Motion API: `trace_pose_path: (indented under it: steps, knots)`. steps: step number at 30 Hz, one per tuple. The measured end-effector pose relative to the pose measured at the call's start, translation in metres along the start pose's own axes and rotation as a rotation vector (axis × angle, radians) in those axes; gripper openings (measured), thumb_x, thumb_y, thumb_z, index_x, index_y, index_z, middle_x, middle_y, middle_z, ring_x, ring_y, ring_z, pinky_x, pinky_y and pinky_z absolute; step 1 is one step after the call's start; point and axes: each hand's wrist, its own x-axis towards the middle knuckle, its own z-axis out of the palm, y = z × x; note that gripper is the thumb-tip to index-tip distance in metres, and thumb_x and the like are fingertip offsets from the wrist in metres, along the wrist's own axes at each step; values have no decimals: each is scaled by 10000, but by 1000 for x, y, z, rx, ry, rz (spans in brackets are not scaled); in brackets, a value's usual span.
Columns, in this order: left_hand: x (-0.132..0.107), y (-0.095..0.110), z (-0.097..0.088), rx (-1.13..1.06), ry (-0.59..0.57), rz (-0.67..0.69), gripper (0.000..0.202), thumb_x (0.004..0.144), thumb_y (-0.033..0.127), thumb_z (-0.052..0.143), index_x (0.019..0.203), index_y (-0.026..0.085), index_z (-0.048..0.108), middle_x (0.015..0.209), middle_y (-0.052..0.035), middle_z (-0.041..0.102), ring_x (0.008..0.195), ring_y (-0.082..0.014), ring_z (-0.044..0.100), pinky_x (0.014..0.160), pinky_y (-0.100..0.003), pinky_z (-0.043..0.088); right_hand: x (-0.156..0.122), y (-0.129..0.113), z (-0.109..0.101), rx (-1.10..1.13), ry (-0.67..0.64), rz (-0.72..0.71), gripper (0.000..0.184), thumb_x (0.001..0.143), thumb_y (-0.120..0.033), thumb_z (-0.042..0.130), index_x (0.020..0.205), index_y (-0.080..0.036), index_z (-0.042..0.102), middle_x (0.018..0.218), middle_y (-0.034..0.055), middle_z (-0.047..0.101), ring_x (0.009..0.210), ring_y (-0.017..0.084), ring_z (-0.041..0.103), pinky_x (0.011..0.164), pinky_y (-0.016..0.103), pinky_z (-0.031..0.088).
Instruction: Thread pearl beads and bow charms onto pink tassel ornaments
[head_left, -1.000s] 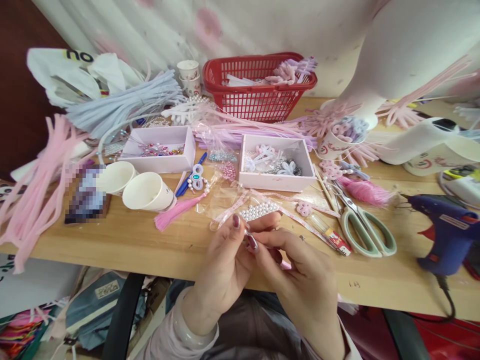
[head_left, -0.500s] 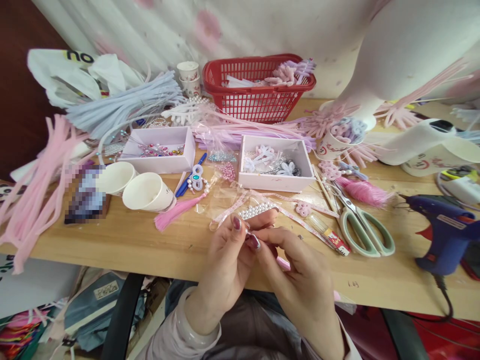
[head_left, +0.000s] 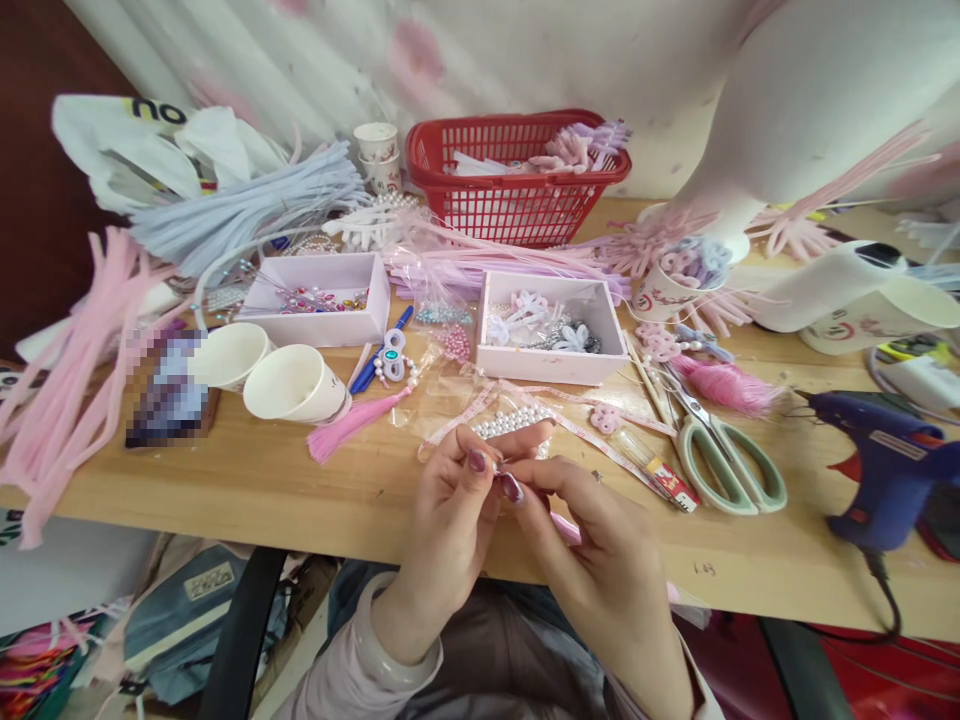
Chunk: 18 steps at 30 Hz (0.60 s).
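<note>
Over the front of the table, my left hand (head_left: pixel 454 520) and my right hand (head_left: pixel 592 535) meet with thumbs and forefingers pinched together. Between the fingertips is something tiny and whitish, mostly hidden, perhaps a bead. A pink strip (head_left: pixel 567 529), possibly part of a tassel, shows under my right hand; I cannot tell whether it is held. Just beyond my fingers lies a patch of white pearl beads (head_left: pixel 517 422). To their left rests a pink tassel (head_left: pixel 349 420) joined to a beaded charm (head_left: pixel 392 356) with a teal stone.
Green-handled scissors (head_left: pixel 731 460), a blue glue gun (head_left: pixel 877 455) and a measuring tape (head_left: pixel 607 450) lie at right. Two white boxes (head_left: pixel 551 365) (head_left: pixel 319 328), paper cups (head_left: pixel 296 385) and a red basket (head_left: pixel 517 205) stand behind. Pipe cleaners (head_left: pixel 247 205) are piled left.
Both hands stay pinched together at nearly the same spot, with only slight finger shifts. The view has moved a little; the things on the table have not.
</note>
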Motion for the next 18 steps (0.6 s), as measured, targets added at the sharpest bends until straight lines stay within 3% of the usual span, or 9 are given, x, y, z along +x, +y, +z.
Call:
trace_pose_path:
  steps: [7,11,14,18]
  knots:
    - [-2,-3,-2,47,-12,65,363,729,470,841,729,195,604,978,-98,812,1058,-293,730,943,-422,551,-1,-1,0,22,-17,8,151,955,-133,589,1024,-238,673,902,-6,765,737,126,694,666,210,520]
    - [-6,-5,-8,128,-27,212,289,746,434,829,761,208,650,1012,-95,814,1074,-270,723,947,-383,539,-4,-1,-2,128,-89,-6,193,961,-132,593,1096,-254,658,971,-7,762,795,117,698,702,192,531]
    - [-10,-2,-8,196,-49,316,253,718,406,847,743,216,681,963,-95,822,1142,-266,689,1028,-382,486,-6,-1,-3,135,-73,-54,192,957,-110,591,1063,-255,658,959,-10,758,806,116,696,711,191,528]
    - [-14,0,-3,254,-70,397,187,725,350,852,740,234,706,909,-77,826,1088,-275,704,1043,-407,467,-7,-4,-4,121,-46,-109,179,952,-94,581,1029,-241,648,898,-10,739,792,120,687,709,197,525]
